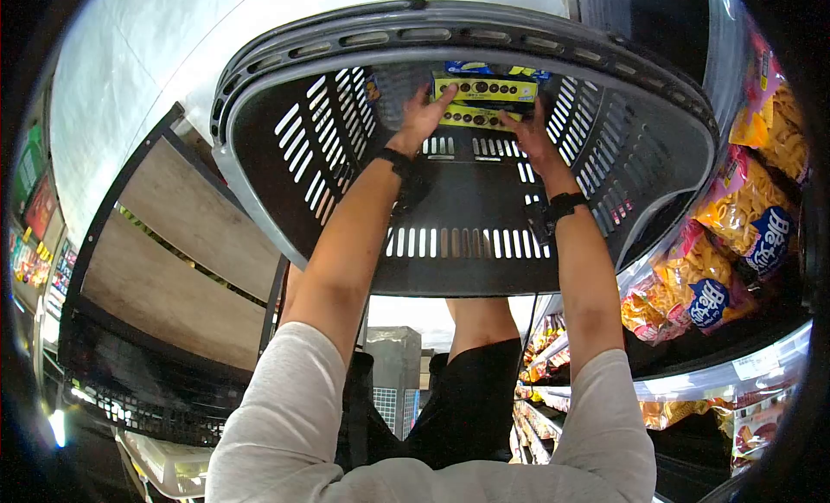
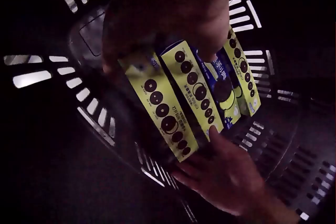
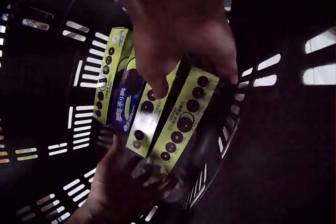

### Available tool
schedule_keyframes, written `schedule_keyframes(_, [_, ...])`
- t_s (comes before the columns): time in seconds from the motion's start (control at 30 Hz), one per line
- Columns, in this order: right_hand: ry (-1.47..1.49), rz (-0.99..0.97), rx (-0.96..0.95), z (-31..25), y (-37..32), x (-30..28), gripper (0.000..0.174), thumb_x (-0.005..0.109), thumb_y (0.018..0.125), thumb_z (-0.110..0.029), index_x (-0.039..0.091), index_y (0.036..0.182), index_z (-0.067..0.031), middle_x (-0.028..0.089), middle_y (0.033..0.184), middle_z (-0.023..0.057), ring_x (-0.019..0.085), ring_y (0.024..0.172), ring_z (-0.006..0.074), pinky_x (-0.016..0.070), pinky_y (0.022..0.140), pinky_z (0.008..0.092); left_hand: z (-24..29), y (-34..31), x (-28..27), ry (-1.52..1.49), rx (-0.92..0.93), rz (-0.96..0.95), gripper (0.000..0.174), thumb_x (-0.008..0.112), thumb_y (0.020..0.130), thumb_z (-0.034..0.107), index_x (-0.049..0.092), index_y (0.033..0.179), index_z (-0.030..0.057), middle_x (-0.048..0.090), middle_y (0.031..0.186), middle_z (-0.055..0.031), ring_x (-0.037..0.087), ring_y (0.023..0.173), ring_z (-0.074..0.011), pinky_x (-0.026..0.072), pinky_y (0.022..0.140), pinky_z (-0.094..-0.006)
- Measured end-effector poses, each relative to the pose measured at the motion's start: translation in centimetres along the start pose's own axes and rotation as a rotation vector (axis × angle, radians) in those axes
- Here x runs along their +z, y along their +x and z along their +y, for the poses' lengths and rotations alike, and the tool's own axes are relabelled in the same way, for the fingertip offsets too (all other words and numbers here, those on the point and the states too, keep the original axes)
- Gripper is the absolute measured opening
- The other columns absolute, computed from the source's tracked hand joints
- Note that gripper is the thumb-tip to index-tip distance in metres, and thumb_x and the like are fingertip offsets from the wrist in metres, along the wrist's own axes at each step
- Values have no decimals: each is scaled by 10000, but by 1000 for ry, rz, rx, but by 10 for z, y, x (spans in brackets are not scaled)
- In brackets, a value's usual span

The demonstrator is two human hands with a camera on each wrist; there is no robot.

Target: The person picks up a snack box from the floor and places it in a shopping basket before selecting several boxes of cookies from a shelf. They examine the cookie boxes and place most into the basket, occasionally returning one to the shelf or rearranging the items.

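Inside a dark shopping basket (image 1: 450,183), several yellow-green boxes with round dark pictures (image 1: 497,90) (image 2: 160,111) (image 3: 184,121) lie side by side, a blue package (image 2: 223,90) (image 3: 128,95) among them. My left hand (image 1: 421,118) (image 2: 168,24) (image 3: 118,182) grips one end of the yellow boxes, its thumb on the front. At the opposite end my right hand (image 1: 536,140) (image 2: 223,176) (image 3: 184,40) holds them, its thumb over a box face and its fingers round the edge. Some fingertips are hidden behind the boxes.
Snack bags (image 1: 743,213) fill a shelf on the right, above a shelf edge with a price label (image 1: 756,363). A black-framed rack with brownish panels (image 1: 173,244) stands left of the basket. My legs (image 1: 475,365) are below the basket.
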State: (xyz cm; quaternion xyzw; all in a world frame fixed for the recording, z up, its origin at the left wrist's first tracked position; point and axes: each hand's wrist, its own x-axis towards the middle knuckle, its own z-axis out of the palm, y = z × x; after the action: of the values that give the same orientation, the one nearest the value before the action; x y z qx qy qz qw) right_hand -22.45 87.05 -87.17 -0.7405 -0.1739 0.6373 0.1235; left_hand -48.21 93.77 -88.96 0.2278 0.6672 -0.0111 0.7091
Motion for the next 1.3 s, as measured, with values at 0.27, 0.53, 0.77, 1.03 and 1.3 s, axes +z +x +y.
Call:
schedule_keyframes(0.27, [77,-105,123,-52,-33,3,1187,803,840,-496,-35,1604,-144,336,1558,246,400,1422,419,375,1132,600,7,-13,-8,262,73,48,1175,587,788,834,238,1610,71,345,1519,-399,154,1495,-522,206,1231,-482])
schedule_keyframes(0.53, [191,-132,265,-33,-35,-1,943,816,826,-513,287,1524,-161,484,1482,157,439,1389,337,348,1123,581,-1,-1,-11,303,136,42,1058,534,824,834,369,1574,107,513,1472,-265,285,1462,-475,212,1222,-449])
schedule_keyframes(0.77, [99,-208,314,-66,-56,11,916,780,813,-614,365,1428,-76,505,1401,210,458,1360,350,350,1143,513,9,-19,-25,64,125,153,1042,576,826,798,402,1550,69,595,1340,-321,528,1306,-460,423,1113,-421])
schedule_keyframes(1.03, [251,-143,260,-111,-99,18,644,737,878,-554,569,1279,-79,663,1183,93,613,1147,258,481,984,464,29,-53,-40,308,198,299,1000,539,832,818,485,1500,76,515,1402,-366,390,1400,-476,309,1191,-461])
schedule_keyframes(1.3, [290,-12,252,-135,-132,-8,687,690,890,-625,484,1248,-76,556,993,63,583,964,217,521,907,403,87,-145,-19,226,364,342,923,660,873,666,440,1507,34,605,1295,-317,453,1282,-470,339,1132,-454])
